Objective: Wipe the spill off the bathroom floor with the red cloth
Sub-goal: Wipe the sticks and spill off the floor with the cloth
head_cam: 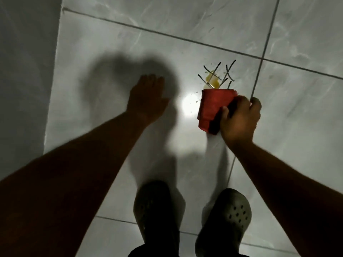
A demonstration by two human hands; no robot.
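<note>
While the right hand [239,121] grips the folded red cloth [213,108] by its near right edge, thumb on top and fingers wrapped around the side, the cloth lies pressed flat on the floor [111,43], its far edge touching the near side of the spill [213,80]. The spill is a small yellow puddle on the pale marbled tile, crossed and ringed by thin dark strokes [229,71] that form X shapes, with fine dark specks scattered just to its left and near side. A bright glare spot [190,105] shines on the tile just left of the cloth. The left hand [148,95] is open, fingers spread and palm down, on or just above the floor well to the left of the cloth; whether it touches the tile cannot be told. It throws a broad shadow [118,76] across the tile beyond it. A dark grout line [259,58] runs past the right side of the cloth. At the bottom, two feet in dark perforated clogs [232,219] stand on the tile, and a grey wall [24,71] rises on the left.
</note>
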